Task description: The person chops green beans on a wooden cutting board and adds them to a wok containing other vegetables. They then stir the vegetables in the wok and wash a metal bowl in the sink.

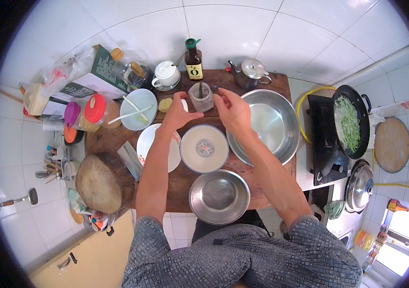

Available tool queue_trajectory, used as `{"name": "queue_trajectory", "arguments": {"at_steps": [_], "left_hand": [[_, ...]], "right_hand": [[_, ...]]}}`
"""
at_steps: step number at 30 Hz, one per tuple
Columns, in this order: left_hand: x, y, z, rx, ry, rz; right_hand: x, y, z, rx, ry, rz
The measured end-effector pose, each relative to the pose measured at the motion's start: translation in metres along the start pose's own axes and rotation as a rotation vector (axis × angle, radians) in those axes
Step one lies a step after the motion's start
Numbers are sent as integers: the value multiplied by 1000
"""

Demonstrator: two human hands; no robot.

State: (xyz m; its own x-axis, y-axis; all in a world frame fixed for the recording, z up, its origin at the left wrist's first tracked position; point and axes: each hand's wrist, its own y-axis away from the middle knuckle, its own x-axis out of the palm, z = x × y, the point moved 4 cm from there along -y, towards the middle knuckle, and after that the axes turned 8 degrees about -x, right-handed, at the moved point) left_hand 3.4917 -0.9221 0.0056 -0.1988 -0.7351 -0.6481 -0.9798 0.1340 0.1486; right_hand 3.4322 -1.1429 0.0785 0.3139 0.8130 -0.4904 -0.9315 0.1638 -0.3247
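Observation:
A square-sided clear jar [206,103] with a dark handle standing up in it is at the back middle of the wooden table. My left hand [175,117] is beside it with thumb and fingers spread, the thumb reaching toward the jar's base. A small white thing [184,105] shows between that thumb and the fingers; whether I hold it I cannot tell. My right hand [235,113] is closed at the jar's right side, with a small dark thing [215,89] by its fingertips that I cannot make out. In front of the jar sits a white bowl [192,149] with a blue rim.
A large steel basin [274,127] holds clear liquid at right; a smaller steel bowl [219,197] sits at the table's front edge. A wok [365,134] with shredded greens is on the stove. A cleaver [130,161], round chopping block [98,185], plates and jars stand left.

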Motion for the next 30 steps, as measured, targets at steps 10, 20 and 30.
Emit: {"name": "queue_trajectory", "arguments": {"at_steps": [10, 20, 30], "left_hand": [[-35, -4, -108, 413, -171, -215], [14, -34, -96, 429, -533, -11], [19, -24, -91, 461, -540, -177]], "right_hand": [[-28, 139, 5, 180, -134, 165], [-78, 253, -12, 208, -8, 199], [-97, 286, -58, 346, 170, 356]]}}
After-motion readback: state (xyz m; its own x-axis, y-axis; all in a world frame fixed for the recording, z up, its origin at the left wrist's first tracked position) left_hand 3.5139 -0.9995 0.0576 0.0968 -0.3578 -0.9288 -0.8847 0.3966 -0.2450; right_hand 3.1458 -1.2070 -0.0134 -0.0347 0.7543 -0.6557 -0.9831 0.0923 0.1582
